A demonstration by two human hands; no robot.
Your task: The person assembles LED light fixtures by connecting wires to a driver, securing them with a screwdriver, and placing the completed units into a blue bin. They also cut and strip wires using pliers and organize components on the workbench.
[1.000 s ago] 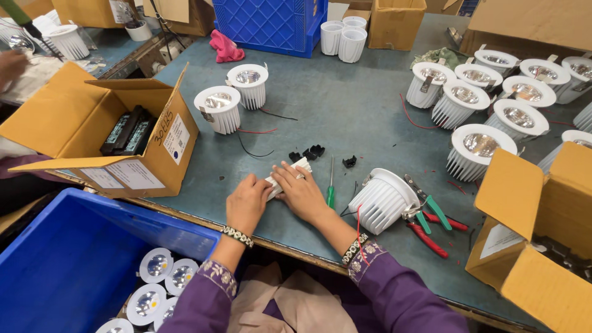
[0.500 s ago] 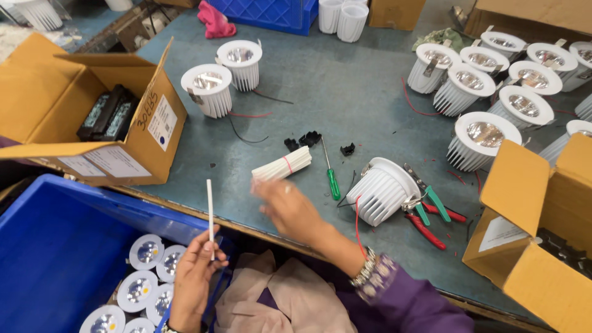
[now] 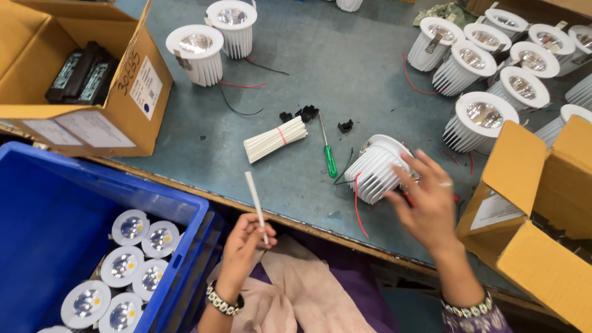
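pinching a thin white plastic tube (image 3: 255,198) upright between thumb and fingertips, the left hand (image 3: 242,251) sits at the near edge of the grey-green desk (image 3: 345,68), beside the blue plastic crate (image 3: 74,203). the right hand (image 3: 425,203) has its fingers spread, touching the white ribbed round downlight housing (image 3: 376,166) lying tilted on the desk. just left of that housing lies a green-handled screwdriver (image 3: 328,154), and further left a bundle of white tubes bound by a red band (image 3: 275,139).

A green screwdriver (image 3: 328,154) lies beside bundled white tubes (image 3: 275,139).
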